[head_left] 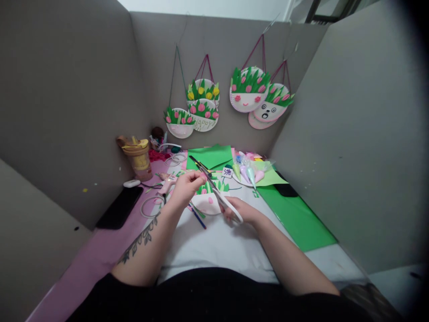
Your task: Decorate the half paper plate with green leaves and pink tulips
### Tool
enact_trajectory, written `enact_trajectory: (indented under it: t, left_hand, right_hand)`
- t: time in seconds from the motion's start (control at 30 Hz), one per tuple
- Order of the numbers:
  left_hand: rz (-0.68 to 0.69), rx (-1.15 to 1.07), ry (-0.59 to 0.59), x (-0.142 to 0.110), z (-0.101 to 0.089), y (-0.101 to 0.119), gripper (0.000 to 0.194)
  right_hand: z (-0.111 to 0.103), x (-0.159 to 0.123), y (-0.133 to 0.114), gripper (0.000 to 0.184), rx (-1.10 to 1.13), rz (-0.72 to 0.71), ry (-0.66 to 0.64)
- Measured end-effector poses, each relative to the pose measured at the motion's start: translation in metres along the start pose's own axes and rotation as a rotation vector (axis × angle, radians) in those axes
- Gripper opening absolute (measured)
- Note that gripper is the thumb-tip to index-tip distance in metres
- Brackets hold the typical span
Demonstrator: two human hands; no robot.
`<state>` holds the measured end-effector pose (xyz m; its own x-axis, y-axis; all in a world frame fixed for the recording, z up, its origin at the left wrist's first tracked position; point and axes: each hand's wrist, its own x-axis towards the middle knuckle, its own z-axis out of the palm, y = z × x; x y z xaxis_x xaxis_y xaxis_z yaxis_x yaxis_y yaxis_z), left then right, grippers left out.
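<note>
One view, from the head camera, covers the work area. Left hand (pixel 189 184): thumb and fingers pinched together on a small pink piece (pixel 203 177). Right hand (pixel 238 209): closed around the handles of the scissors (pixel 219 195), whose blades slant upward close to the pink piece; whether the blades are parted cannot be told. The paper plate (pixel 204 205) lies on the white cover (pixel 187 246), below and between the hands, partly obscured at its right.

Completed: green leaves (pixel 223 187) project along its upper edge. One pink shape (pixel 210 200) shows on its white front.

Outstanding, by judgement: blooms among the leaves and a suspension cord. The hanging plates (pixel 246 103) display both; neither can be made out clearly on this one. Assembly therefore appears partway.

Supplies: green paper (pixel 214 156) lies behind the plate; the pink glue gun (pixel 167 184) lies just beside the left hand.
</note>
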<state>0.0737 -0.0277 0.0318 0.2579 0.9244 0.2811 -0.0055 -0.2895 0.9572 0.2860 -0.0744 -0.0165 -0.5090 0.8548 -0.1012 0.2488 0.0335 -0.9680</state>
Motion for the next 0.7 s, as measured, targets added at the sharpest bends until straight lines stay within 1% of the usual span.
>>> enact_trajectory:
  t: [0.17, 0.3, 0.43, 0.6, 0.7]
  left_hand:
    - [-0.007, -0.01, -0.024, 0.0, -0.001, 0.003, 0.018]
    - [-0.002, 0.004, -0.039, -0.001, -0.002, 0.005, 0.019]
    - [0.009, 0.046, -0.042, -0.001, -0.004, 0.008, 0.018]
    - [-0.018, 0.102, -0.047, -0.003, -0.005, 0.016, 0.018]
    - [-0.037, 0.116, -0.069, -0.004, -0.006, 0.021, 0.019]
  right_hand:
    - [-0.002, -0.001, -0.004, 0.014, -0.049, -0.014, -0.002]
    - [-0.004, -0.002, -0.004, 0.014, -0.05, 0.008, -0.012]
    - [-0.008, -0.005, -0.006, 0.01, -0.139, -0.015, -0.015]
    - [-0.016, -0.007, -0.006, 0.008, -0.202, -0.05, -0.05]
    - [-0.019, -0.008, -0.006, 0.01, -0.208, -0.032, -0.072]
